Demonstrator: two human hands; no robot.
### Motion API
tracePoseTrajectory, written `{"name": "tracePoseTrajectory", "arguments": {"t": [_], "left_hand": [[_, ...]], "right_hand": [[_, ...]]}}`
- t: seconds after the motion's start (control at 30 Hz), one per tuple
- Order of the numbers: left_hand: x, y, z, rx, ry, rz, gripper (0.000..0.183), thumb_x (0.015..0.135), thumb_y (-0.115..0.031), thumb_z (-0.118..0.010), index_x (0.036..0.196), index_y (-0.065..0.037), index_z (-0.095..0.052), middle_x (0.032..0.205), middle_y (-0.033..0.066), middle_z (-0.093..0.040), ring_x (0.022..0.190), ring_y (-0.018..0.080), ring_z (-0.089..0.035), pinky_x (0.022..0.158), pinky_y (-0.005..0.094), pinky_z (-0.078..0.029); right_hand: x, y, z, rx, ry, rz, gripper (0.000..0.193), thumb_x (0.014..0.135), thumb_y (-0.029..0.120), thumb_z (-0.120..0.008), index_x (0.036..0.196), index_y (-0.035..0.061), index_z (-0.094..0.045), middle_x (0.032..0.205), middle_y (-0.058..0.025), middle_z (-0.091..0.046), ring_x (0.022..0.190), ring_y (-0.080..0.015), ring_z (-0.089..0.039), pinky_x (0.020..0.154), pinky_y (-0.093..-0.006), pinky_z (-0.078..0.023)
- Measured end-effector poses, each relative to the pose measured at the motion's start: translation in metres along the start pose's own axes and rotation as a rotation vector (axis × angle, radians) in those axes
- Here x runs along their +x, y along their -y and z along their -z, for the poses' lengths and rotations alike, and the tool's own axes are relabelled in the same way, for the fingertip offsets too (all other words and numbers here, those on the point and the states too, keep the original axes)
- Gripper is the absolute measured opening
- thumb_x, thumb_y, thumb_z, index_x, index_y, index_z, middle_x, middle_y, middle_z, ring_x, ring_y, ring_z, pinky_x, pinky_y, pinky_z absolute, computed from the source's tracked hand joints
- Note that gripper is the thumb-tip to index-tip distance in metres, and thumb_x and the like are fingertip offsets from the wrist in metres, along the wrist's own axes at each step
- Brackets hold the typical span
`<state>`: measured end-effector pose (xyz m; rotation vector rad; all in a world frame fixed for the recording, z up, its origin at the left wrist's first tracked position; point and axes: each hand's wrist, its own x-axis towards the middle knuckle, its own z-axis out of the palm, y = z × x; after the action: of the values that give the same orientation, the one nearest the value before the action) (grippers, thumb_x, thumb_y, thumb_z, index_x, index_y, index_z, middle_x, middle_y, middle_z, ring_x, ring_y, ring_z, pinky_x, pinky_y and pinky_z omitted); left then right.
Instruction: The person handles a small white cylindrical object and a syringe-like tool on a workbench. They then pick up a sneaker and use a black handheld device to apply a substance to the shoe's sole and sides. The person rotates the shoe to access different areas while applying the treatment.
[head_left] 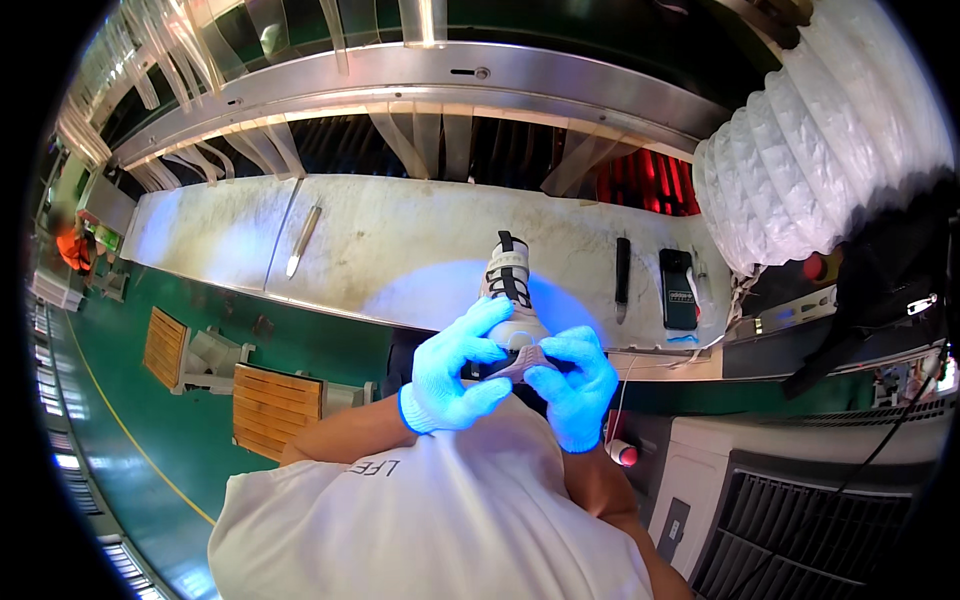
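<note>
A white and grey lace-up shoe [510,277] with black straps and a black heel loop points its toe toward me at the bench's near edge. At its toe a pinkish-brown sole edge [528,362] shows, lit bluish. My left hand [452,368], in a knit glove that glows blue, grips the left side of the toe with thumb and fingers. On the other side my right hand [576,385], gloved alike, pinches the sole edge near the toe. The underside of the shoe is hidden, so I cannot tell whether the sole is fully joined.
On the pale bench [400,230] lie a metal-bladed tool [304,241] at left, a black-handled knife [622,275] and a phone [679,290] at right. Behind runs a metal-framed machine [450,75] with clear strips. A white flexible duct [810,150] hangs at right; wooden-topped stools [275,408] stand left.
</note>
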<state>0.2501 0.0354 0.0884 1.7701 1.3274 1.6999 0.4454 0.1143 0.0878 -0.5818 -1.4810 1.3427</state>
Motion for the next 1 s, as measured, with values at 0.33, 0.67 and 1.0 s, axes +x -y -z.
{"name": "tracePoseTrajectory", "arguments": {"t": [0.33,0.67,1.0], "left_hand": [[-0.004,-0.010,-0.006,-0.097,-0.140,0.113,0.037,0.084,-0.010,-0.096,0.090,0.001,-0.061,0.133,0.0325,-0.073,0.135,0.0454,-0.069,0.116,0.0539,-0.051],[0.002,-0.010,-0.001,-0.152,-0.159,0.166,0.030,0.086,-0.005,-0.091,0.087,0.000,-0.062,0.126,0.0306,-0.076,0.129,0.0424,-0.073,0.117,0.0569,-0.051],[0.010,-0.014,-0.001,-0.166,-0.110,0.188,0.030,0.089,-0.006,-0.091,0.094,-0.001,-0.062,0.125,0.0266,-0.077,0.131,0.0399,-0.072,0.115,0.0541,-0.053]], "right_hand": [[-0.006,0.002,-0.018,-0.296,-0.017,0.207,0.038,0.079,-0.001,-0.096,0.110,0.0057,-0.076,0.100,-0.0079,-0.064,0.083,-0.0183,-0.063,0.069,-0.0293,-0.053],[0.005,0.007,-0.030,-0.352,-0.042,0.284,0.036,0.079,-0.004,-0.095,0.108,0.0053,-0.076,0.091,-0.0078,-0.065,0.076,-0.0187,-0.059,0.064,-0.0299,-0.048],[-0.002,-0.003,-0.023,-0.372,-0.013,0.272,0.046,0.086,-0.013,-0.081,0.127,0.0012,-0.067,0.091,-0.0073,-0.064,0.078,-0.0153,-0.058,0.073,-0.0267,-0.050]]}}
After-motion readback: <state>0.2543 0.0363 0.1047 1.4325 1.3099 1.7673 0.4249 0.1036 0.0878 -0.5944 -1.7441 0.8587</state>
